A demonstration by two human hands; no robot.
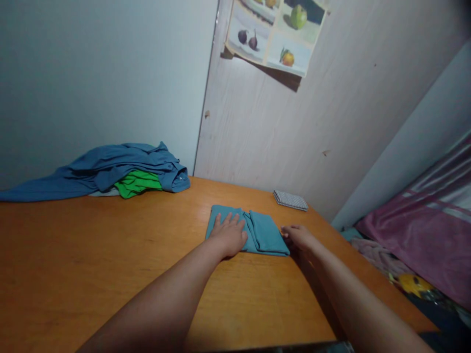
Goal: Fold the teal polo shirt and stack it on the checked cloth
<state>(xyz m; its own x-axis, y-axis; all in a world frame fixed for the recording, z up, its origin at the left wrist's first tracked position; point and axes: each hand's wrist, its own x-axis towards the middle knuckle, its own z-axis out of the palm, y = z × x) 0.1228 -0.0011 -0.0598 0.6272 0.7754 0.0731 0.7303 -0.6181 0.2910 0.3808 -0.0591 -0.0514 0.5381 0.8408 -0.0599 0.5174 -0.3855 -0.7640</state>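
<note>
A teal folded garment [268, 235] lies on the wooden table in front of me, with a doubled-over flap on its right half and a fold line near the middle. My left hand [230, 235] rests flat on the left part of it, fingers spread and palm down. At the garment's right edge is my right hand [298, 238], its fingers curled together. The fingertips are close to the cloth's edge; whether they pinch it is hidden from this angle.
On the orange-brown table [110, 264], a heaped blue shirt [121, 162] lies at the back left with a bright green cloth [140, 184] under it. A small folded checked cloth [290, 200] sits by the wall. A pink fabric [415, 235] is beyond the right edge.
</note>
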